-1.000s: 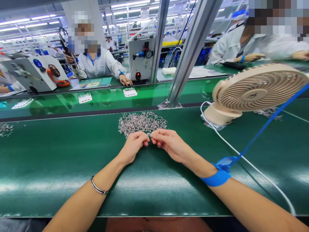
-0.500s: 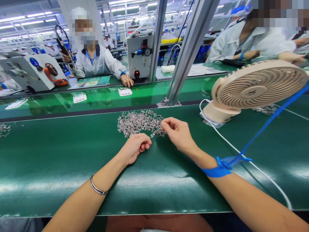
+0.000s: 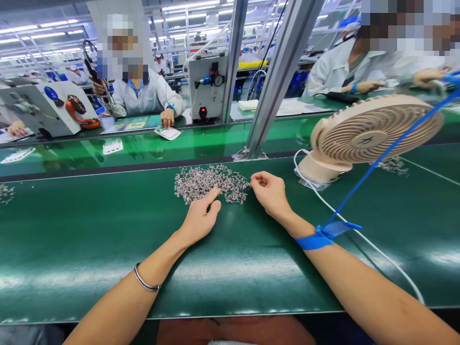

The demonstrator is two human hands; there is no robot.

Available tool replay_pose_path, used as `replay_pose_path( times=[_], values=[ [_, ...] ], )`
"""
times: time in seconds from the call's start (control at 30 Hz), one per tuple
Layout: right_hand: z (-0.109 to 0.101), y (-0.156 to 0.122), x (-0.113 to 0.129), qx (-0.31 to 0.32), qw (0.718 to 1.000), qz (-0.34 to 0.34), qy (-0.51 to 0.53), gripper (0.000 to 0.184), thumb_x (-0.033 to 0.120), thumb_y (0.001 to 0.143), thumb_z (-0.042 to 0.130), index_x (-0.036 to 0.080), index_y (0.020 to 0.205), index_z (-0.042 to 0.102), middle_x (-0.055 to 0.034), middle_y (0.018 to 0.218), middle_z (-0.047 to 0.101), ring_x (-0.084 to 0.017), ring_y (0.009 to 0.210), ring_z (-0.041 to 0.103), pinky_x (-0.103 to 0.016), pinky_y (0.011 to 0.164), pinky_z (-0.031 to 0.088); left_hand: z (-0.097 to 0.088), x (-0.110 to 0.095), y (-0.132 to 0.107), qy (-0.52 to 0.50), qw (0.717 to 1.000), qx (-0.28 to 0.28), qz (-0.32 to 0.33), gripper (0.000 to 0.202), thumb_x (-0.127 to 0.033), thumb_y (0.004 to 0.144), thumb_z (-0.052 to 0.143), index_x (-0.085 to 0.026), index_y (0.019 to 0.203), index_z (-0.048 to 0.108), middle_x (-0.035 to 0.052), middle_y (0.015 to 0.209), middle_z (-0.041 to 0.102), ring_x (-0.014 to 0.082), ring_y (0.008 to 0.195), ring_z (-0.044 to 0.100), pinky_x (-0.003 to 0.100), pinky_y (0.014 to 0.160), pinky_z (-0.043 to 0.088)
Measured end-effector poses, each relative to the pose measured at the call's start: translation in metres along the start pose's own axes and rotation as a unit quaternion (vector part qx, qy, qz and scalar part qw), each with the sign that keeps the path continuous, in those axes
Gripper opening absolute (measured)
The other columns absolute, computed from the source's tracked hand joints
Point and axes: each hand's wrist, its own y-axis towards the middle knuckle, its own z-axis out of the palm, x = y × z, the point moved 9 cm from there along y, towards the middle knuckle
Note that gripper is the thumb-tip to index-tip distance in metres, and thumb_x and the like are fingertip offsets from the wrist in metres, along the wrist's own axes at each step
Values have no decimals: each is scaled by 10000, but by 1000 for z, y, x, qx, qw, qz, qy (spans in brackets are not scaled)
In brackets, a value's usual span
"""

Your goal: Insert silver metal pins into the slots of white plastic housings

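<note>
1. Your bare left hand point(image 3: 197, 219), thumb and forefinger wide, was at the loose heap of tiny silvery metallic pieces point(image 3: 201, 183) on the glossy green tabletop point(image 3: 100, 225)!
2. Your bare right hand point(image 3: 269, 192) pinched narrow beside it; contents, I couldn't tell.

- Left hand point(image 3: 201, 218): index finger at the pile point(image 3: 201, 179) of small silvery parts, thumb spread
- Right hand point(image 3: 269, 191): fingertips pinched just beside the pile; contents too small to tell
- Green worktop point(image 3: 89, 230) beneath
- Fan point(image 3: 373, 136) at right
- Across, a co-worker's hand point(image 3: 167, 118) touches a white panel point(image 3: 170, 134)
</note>
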Motion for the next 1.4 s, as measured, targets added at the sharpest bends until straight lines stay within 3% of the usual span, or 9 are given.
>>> replay_pose_path(
  times=[0.17,0.27,0.37,0.5,0.73,0.9,1.0,1.23,1.4],
  values=[
    [-2,0,11,25,999,-25,-27,219,211,666,401,161,714,609,-39,642,594,-164,585,519,-299,599,397,-4,3,2,102,995,-10,3,434,-249,888,353,-165,1292,487,72,1389,390,255,1320,277,400,1101,168],
    [7,-7,27,112,991,-57,-40,172,175,640,465,176,647,636,-16,635,606,-148,560,514,-286,598,401,-5,14,2,174,984,-14,-29,503,-302,871,413,-170,1356,405,89,1467,227,386,1350,73,575,1060,61],
    [20,-18,41,197,970,-112,-88,141,146,605,570,195,670,686,-15,710,623,-146,586,526,-284,624,415,-5,25,2,247,967,2,-60,594,-391,861,441,-195,1406,311,85,1497,115,449,1329,-8,639,1019,17],
    [31,-23,46,217,933,-207,-200,168,147,708,556,185,768,708,-58,866,616,-168,706,570,-298,708,438,-4,31,2,326,941,34,-86,605,-466,879,395,-244,1423,254,76,1507,59,446,1329,-6,633,1023,64],
    [15,-5,33,135,948,-180,-224,207,138,785,468,151,780,675,-87,918,617,-191,790,582,-330,758,442,-2,31,2,378,919,50,-100,568,-468,910,340,-257,1427,236,88,1506,64,423,1337,51,590,1037,155],
    [30,-26,43,199,926,-188,-262,86,227,710,609,185,702,684,-108,1137,563,-267,949,571,-398,821,423,-1,29,1,398,911,50,-97,557,-462,912,350,-260,1421,248,101,1503,83,410,1339,84,573,1040,178],
    [38,-34,43,223,907,-185,-307,108,201,734,577,172,683,667,-130,1198,527,-307,1022,536,-439,847,396,-1,28,1,404,909,48,-96,554,-464,912,353,-265,1420,251,100,1502,88,406,1339,93,570,1038,190],
    [22,-26,57,157,946,-218,-179,142,145,754,456,161,697,584,-62,756,590,-171,676,536,-310,682,410,-1,27,1,409,907,42,-92,553,-472,916,346,-265,1420,252,104,1500,98,412,1333,113,570,1036,197],
    [22,-28,60,146,957,-215,-128,149,123,733,438,166,732,581,-22,687,592,-131,592,507,-257,614,408,1,22,0,408,909,40,-78,552,-460,912,376,-269,1417,261,99,1501,94,409,1337,97,569,1038,196]
  ],
)
